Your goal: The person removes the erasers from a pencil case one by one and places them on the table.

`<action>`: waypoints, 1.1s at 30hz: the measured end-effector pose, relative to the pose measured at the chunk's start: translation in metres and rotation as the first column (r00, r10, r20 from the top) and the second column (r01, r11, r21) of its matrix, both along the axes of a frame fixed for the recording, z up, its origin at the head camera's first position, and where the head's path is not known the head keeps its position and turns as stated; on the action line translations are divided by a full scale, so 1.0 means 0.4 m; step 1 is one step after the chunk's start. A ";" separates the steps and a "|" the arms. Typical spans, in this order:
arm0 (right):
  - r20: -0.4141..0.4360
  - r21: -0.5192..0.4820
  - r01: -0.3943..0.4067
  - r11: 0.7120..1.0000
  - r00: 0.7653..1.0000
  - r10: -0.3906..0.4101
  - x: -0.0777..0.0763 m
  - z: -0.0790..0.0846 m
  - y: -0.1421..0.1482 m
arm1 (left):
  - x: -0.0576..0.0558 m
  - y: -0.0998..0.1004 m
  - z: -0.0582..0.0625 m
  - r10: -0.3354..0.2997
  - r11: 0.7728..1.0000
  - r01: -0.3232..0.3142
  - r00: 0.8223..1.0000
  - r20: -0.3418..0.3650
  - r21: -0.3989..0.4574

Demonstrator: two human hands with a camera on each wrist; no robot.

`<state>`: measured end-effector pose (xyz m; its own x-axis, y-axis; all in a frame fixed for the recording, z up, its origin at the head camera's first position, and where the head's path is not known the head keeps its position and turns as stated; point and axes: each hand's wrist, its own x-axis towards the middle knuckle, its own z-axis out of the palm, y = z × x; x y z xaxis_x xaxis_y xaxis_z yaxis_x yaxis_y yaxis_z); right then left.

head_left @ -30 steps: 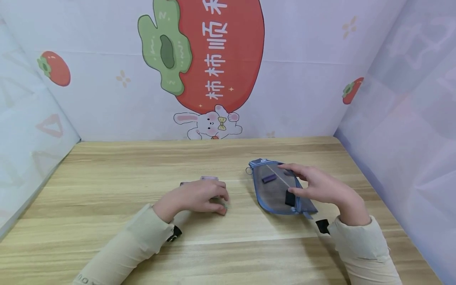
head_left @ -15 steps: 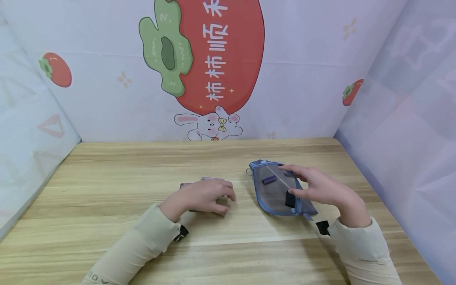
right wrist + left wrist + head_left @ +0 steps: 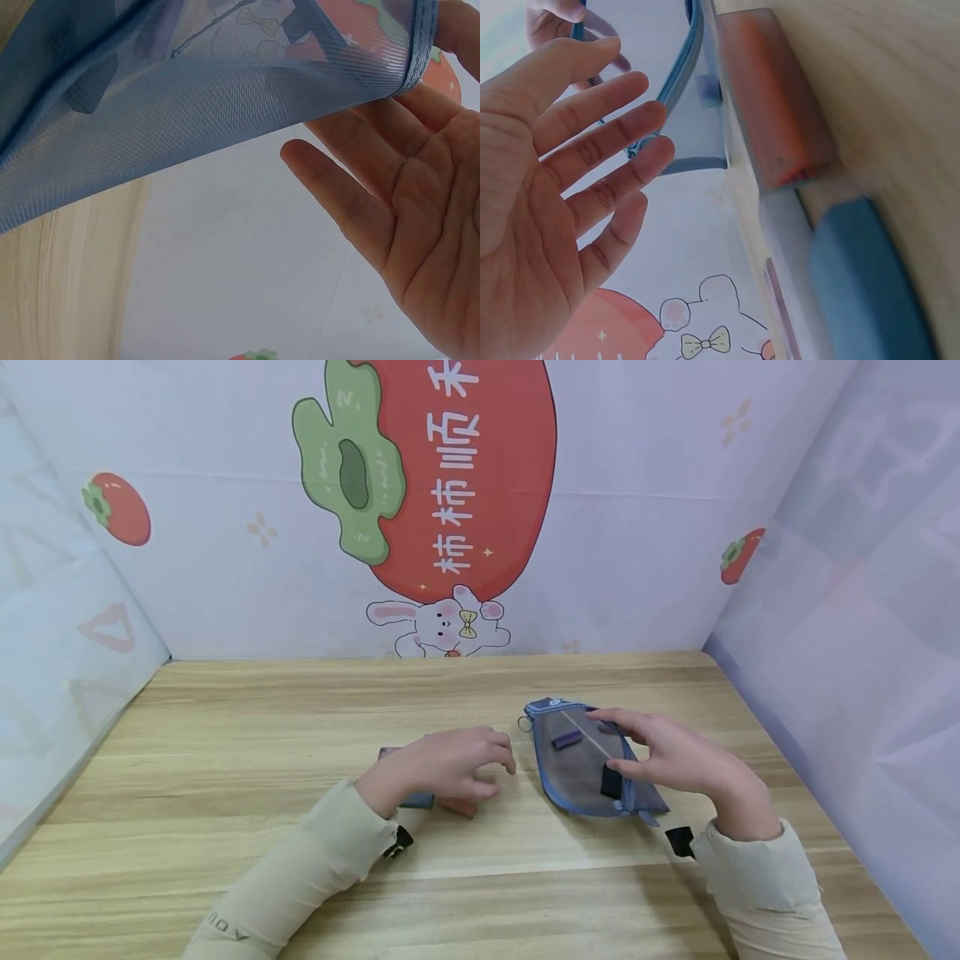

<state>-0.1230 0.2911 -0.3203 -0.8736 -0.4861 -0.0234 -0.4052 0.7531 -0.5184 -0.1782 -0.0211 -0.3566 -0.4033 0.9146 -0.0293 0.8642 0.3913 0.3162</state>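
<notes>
My left hand [image 3: 450, 764] hovers palm down over a small group of items on the table, its fingers loosely spread and holding nothing. Under it, a reddish-orange block [image 3: 772, 97], a teal block [image 3: 866, 277] and a whitish flat piece [image 3: 784, 240] lie close together; in the head view the hand covers most of them. To the right, my right hand [image 3: 671, 756] holds the side edge of a blue-trimmed grey mesh zip pouch [image 3: 558, 785] between thumb and fingers. Inside the pouch show a purple cylinder [image 3: 567, 739] and a black block [image 3: 611, 781].
The wood-grain table [image 3: 225, 718] is bounded by a printed back sheet [image 3: 637, 568] and pale side sheets. A metal ring [image 3: 525, 723] hangs at the pouch's top left corner. A black strap piece [image 3: 679, 842] sits by the right cuff.
My left hand has slid right toward the pouch, uncovering part of the teal block. The right hand and the pouch have stayed in place.
</notes>
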 end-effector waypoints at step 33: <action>0.033 -0.011 -0.002 1.000 0.999 0.002 -0.007 0.000 -0.007 | -0.009 0.115 0.020 -0.053 0.988 0.056 0.998 -0.026 0.146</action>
